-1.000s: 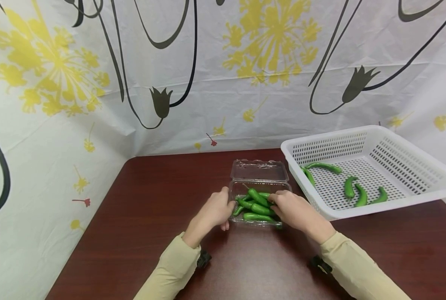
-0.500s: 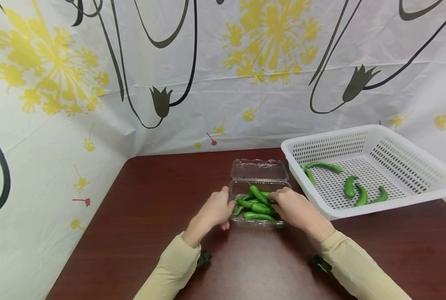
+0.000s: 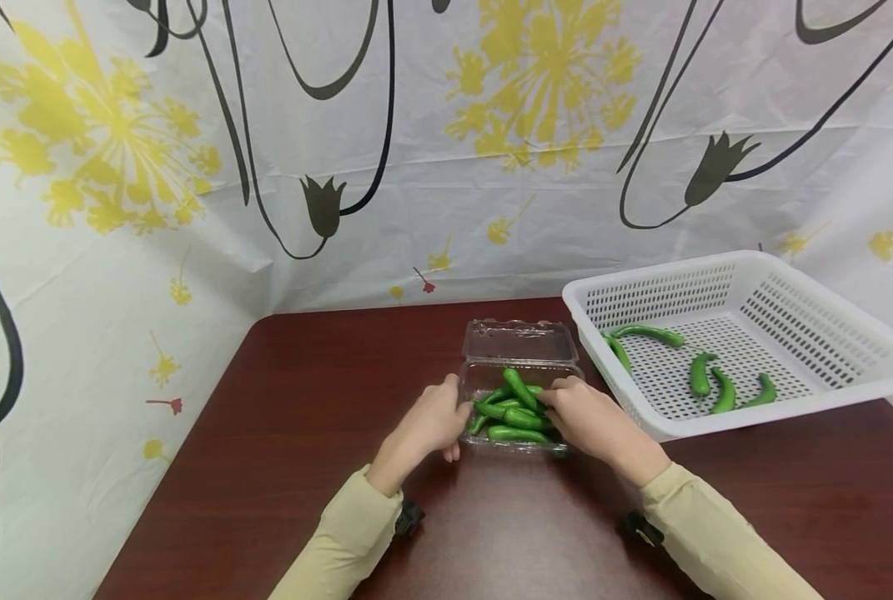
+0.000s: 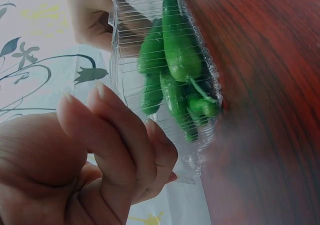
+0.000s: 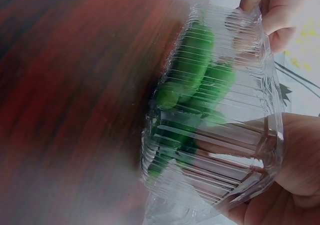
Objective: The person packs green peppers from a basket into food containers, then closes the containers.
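A clear hinged plastic box [image 3: 491,371] stands on the table with its lid [image 3: 521,342] folded back. Several green chili peppers [image 3: 517,434] lie in it. My right hand [image 3: 584,417] reaches over the right wall, its curled fingers at the lower end of the topmost pepper [image 3: 519,386]; the fingertips are partly hidden. Through the ribbed plastic, the right wrist view shows these fingers [image 5: 225,145] among the peppers. Beside the left wall is my left hand [image 3: 431,417]; in the left wrist view its fingers [image 4: 122,140] are loosely bent next to the box's outside.
At the right stands a large white perforated basket [image 3: 814,397], close to the box, with several peppers [image 3: 699,373] on its bottom. The dark red table [image 3: 326,392] ends at the back against a patterned white cloth [image 3: 416,167].
The topmost pepper's upper end has swung a little to the right, and its thin stem no longer shows. Both hands stay almost in place.
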The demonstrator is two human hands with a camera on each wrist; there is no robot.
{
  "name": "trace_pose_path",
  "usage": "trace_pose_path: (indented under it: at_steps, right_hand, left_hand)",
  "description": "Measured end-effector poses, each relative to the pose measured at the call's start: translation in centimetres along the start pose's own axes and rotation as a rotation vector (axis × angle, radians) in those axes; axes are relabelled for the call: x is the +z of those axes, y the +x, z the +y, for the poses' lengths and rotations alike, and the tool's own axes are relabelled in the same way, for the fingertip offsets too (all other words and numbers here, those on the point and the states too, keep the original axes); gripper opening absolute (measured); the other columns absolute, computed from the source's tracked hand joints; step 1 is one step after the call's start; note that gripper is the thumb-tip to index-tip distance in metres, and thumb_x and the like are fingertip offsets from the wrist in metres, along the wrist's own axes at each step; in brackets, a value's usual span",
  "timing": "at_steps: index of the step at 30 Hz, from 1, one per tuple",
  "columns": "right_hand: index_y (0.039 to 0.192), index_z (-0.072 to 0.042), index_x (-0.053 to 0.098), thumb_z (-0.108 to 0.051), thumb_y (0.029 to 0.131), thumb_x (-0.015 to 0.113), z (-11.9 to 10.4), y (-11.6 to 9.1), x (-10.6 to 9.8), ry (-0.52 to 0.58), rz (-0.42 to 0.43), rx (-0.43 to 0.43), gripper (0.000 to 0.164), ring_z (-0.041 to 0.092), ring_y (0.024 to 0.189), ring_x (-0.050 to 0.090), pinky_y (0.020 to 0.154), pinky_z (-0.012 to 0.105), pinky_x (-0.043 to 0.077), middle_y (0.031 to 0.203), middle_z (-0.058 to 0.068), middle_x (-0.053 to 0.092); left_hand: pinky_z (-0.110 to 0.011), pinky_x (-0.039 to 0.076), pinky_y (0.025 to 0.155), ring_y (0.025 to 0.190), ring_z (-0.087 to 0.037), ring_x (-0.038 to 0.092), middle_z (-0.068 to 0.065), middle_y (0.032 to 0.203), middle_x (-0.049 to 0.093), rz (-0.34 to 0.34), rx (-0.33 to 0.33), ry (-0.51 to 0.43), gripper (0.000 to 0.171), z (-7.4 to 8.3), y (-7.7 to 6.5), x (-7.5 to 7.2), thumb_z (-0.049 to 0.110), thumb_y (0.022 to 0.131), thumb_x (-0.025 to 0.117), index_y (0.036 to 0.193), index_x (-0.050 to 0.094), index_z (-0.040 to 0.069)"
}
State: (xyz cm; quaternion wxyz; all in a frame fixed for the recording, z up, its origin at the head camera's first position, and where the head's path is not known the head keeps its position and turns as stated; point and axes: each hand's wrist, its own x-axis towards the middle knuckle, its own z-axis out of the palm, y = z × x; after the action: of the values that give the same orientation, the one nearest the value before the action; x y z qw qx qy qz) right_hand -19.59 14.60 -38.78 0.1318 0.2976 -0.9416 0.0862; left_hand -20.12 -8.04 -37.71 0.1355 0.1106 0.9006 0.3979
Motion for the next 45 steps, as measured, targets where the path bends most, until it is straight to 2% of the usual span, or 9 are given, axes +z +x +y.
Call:
trace_pose_path:
  at_steps: [9, 16, 22, 26, 30, 37, 45]
  right_hand:
    - [0.086, -0.007, 0.069, -0.001, 0.075, 0.069, -0.1, -0.1, -0.3, 0.005, 0.017, 0.009, 0.012, 0.019, 0.069, 0.053, 0.053, 0.029, 0.046, 0.072, 0.000, 0.052]
    - [0.091, -0.006, 0.069, -0.005, 0.075, 0.069, 0.0, 0.0, -0.7, 0.003, 0.050, 0.028, 0.015, 0.017, 0.070, 0.055, 0.053, 0.030, 0.047, 0.074, 0.000, 0.053]
    - [0.089, -0.007, 0.069, -0.008, 0.077, 0.069, 0.3, 0.0, -1.4, 0.000, 0.111, 0.024, 0.012, 0.023, 0.077, 0.058, 0.066, 0.038, 0.050, 0.080, 0.002, 0.060]
    - [0.085, -0.007, 0.068, -0.006, 0.078, 0.068, 0.5, 0.1, -1.8, 0.020, 0.138, 0.001, 0.007, 0.023, 0.074, 0.058, 0.069, 0.039, 0.049, 0.078, 0.002, 0.062]
    - [0.087, -0.007, 0.069, -0.007, 0.078, 0.069, 0.5, 0.1, -2.2, 0.033, 0.149, -0.003, 0.009, 0.023, 0.075, 0.059, 0.071, 0.040, 0.050, 0.081, 0.004, 0.063]
    - [0.091, -0.006, 0.069, -0.006, 0.075, 0.072, 0.7, 0.1, -2.5, 0.035, 0.165, -0.026, 0.016, 0.023, 0.078, 0.060, 0.073, 0.038, 0.050, 0.084, 0.006, 0.063]
    - [0.090, -0.007, 0.069, -0.009, 0.076, 0.072, 0.9, 0.1, -3.0, 0.053, 0.169, -0.014, 0.015, 0.022, 0.080, 0.059, 0.073, 0.038, 0.050, 0.086, 0.006, 0.062]
  left_hand:
    - [-0.037, 0.050, 0.041, 0.033, -0.019, 0.055, -0.016, 0.057, 0.060, -0.005, -0.009, 0.016, 0.041, 0.1, 0.0, 0.0, 0.013, 0.095, 0.047, 0.130, 0.034, -0.005]
    - [-0.039, 0.050, 0.041, 0.033, -0.020, 0.055, -0.019, 0.061, 0.061, -0.003, -0.012, 0.001, 0.040, 0.2, -0.1, 0.0, 0.012, 0.094, 0.047, 0.128, 0.036, -0.005]
    - [-0.038, 0.050, 0.041, 0.033, -0.019, 0.055, -0.019, 0.060, 0.061, 0.002, -0.007, 0.005, 0.036, 0.2, -0.1, 0.0, 0.012, 0.094, 0.047, 0.124, 0.038, -0.005]
    - [-0.039, 0.050, 0.041, 0.033, -0.019, 0.055, -0.019, 0.060, 0.061, 0.003, -0.002, -0.002, 0.033, 0.2, -0.1, 0.0, 0.011, 0.094, 0.047, 0.122, 0.039, -0.006]
    - [-0.039, 0.050, 0.040, 0.033, -0.019, 0.055, -0.020, 0.061, 0.061, 0.003, 0.001, -0.005, 0.032, 0.3, -0.1, 0.0, 0.011, 0.094, 0.047, 0.121, 0.040, -0.006]
    - [-0.039, 0.050, 0.041, 0.033, -0.019, 0.055, -0.018, 0.060, 0.061, 0.001, -0.012, 0.011, 0.039, 0.2, -0.1, 0.0, 0.012, 0.095, 0.046, 0.128, 0.036, -0.005]
    - [-0.035, 0.050, 0.041, 0.034, -0.018, 0.055, -0.017, 0.059, 0.061, 0.005, -0.012, 0.028, 0.039, 0.2, -0.1, -0.1, 0.013, 0.094, 0.048, 0.128, 0.037, -0.004]
